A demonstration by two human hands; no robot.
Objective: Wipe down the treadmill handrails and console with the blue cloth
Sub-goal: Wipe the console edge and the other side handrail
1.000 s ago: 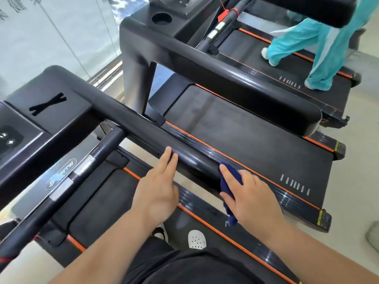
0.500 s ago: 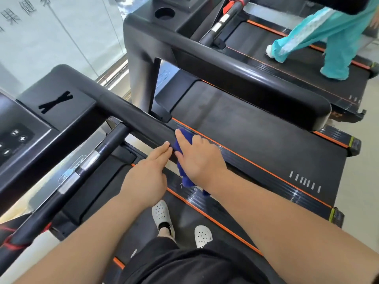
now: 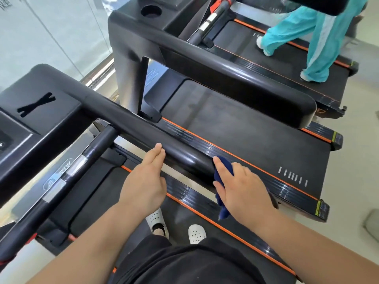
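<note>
Black treadmills (image 3: 246, 130) line a glass wall (image 3: 51, 33). The left hand (image 3: 143, 185) lays straight, open fingers on the near handrail (image 3: 143, 132). At its 3 o'clock, the right hand (image 3: 242, 189) fingers clutch the blue cloth (image 3: 223, 166) against the rail's rounded end.

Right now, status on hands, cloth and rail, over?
Left hand open, fingertips on rail. Right hand holds cloth against rail end. Nothing blocking the rail.

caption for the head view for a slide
Right hand holds a blue cloth against the handrail end; open left hand touches the same handrail.
</note>
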